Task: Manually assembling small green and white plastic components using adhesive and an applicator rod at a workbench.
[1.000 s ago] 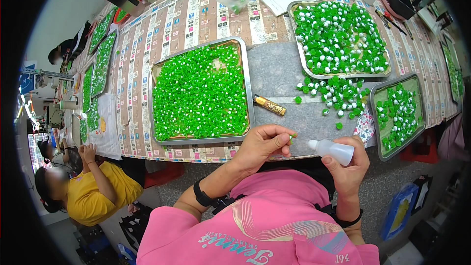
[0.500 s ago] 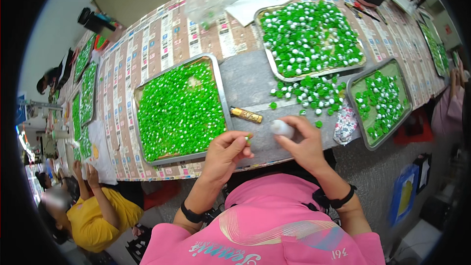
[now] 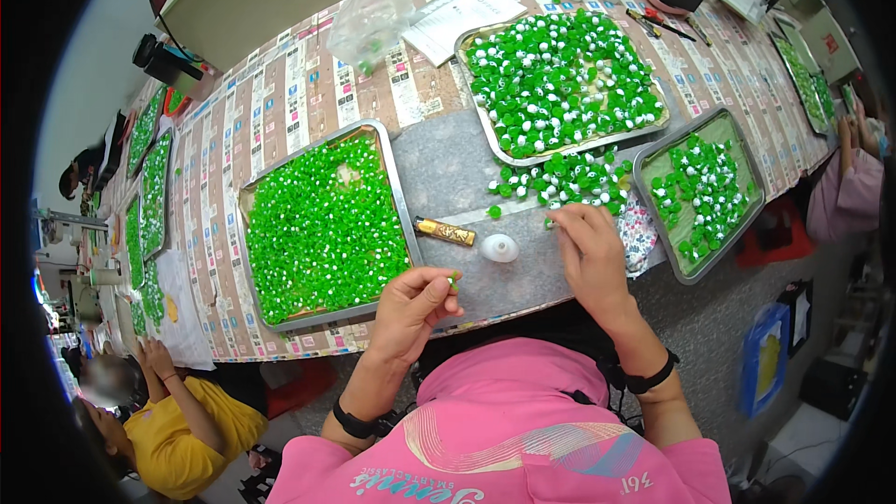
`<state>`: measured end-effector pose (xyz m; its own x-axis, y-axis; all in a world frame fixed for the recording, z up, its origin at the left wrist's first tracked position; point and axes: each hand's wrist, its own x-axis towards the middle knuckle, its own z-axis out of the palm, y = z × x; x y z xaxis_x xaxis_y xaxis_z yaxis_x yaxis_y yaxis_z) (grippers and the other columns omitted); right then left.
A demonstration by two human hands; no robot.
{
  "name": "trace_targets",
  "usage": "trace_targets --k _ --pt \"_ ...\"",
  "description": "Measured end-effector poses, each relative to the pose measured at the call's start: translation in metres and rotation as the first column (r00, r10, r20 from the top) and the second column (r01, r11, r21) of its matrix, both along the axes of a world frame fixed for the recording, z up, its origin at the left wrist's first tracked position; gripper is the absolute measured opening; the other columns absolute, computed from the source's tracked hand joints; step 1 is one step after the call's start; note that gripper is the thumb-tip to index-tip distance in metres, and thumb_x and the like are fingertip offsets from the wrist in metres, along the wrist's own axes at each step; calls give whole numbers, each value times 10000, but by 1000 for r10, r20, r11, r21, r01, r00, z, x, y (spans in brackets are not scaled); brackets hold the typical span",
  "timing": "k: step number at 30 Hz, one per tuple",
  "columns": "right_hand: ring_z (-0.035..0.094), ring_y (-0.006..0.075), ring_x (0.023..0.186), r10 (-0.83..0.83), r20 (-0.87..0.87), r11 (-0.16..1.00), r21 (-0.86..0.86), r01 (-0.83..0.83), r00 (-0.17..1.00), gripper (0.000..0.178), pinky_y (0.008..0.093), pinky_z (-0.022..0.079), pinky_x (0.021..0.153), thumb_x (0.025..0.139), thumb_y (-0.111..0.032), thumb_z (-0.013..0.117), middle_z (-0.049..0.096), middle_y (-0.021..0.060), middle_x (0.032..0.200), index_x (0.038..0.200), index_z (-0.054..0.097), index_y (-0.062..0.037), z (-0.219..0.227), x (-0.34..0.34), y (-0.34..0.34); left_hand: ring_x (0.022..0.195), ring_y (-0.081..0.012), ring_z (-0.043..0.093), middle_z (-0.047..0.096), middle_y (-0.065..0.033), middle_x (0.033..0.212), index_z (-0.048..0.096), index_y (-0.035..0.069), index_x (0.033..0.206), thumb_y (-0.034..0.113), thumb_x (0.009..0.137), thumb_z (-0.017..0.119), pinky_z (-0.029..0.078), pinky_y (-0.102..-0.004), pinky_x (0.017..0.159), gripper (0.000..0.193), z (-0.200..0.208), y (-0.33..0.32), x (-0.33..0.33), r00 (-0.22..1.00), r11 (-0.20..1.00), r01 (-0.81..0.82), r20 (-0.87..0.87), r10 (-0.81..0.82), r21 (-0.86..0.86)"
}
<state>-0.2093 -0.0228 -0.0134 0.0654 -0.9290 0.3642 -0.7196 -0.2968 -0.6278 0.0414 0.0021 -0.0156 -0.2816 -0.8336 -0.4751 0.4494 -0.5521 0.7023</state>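
My left hand (image 3: 415, 310) is closed in a pinch around a small green piece (image 3: 454, 282) with a white spot, just above the table's near edge. My right hand (image 3: 595, 261) reaches over the grey mat, fingertips drawn together beside a loose pile of green-and-white pieces (image 3: 567, 179). A bit of green shows at those fingertips, but what they grip is hidden. Between my hands a white squeeze bottle (image 3: 499, 248) stands on the mat, touched by neither. To its left lies a gold-and-black tube-shaped thing (image 3: 445, 231).
A metal tray (image 3: 401, 196) of small green pieces lies left; another tray (image 3: 497, 151) of green-and-white pieces sits beyond the mat. A smaller tray (image 3: 692, 275) stands right, beside a floral cloth item (image 3: 637, 235). A person in yellow (image 3: 191, 434) works at left.
My right hand has let go of the white bottle, which now stands on the mat, and moved to the loose pile. My left hand still pinches its green piece. The view has shifted slightly.
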Motion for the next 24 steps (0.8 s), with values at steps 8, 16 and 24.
trace_targets --k 8,16,24 --pt "568 300 821 84 -134 996 20 -83 987 184 378 465 719 726 34 608 618 101 892 893 649 -30 -14 -6 -8 721 -140 606 616 -79 826 614 -29 1052 102 896 609 559 -315 694 204 15 2 -11 983 982 176 -57 -173 66" --pt "623 121 793 36 543 876 386 -288 839 176 231 516 657 767 23 688 616 71 932 940 677 -8 46 9 37 743 -151 619 630 -95 867 612 -34 1071 65 891 607 558 -321 712 206 19 -3 -23 957 968 242 -181 -227 65" --pt "625 135 876 -56 784 828 383 -410 618 181 230 538 757 802 51 667 590 86 991 982 656 37 48 16 48 731 -154 631 643 -113 885 614 -37 1039 59 873 630 566 -308 675 191 23 0 -32 955 961 275 -123 -270 30"
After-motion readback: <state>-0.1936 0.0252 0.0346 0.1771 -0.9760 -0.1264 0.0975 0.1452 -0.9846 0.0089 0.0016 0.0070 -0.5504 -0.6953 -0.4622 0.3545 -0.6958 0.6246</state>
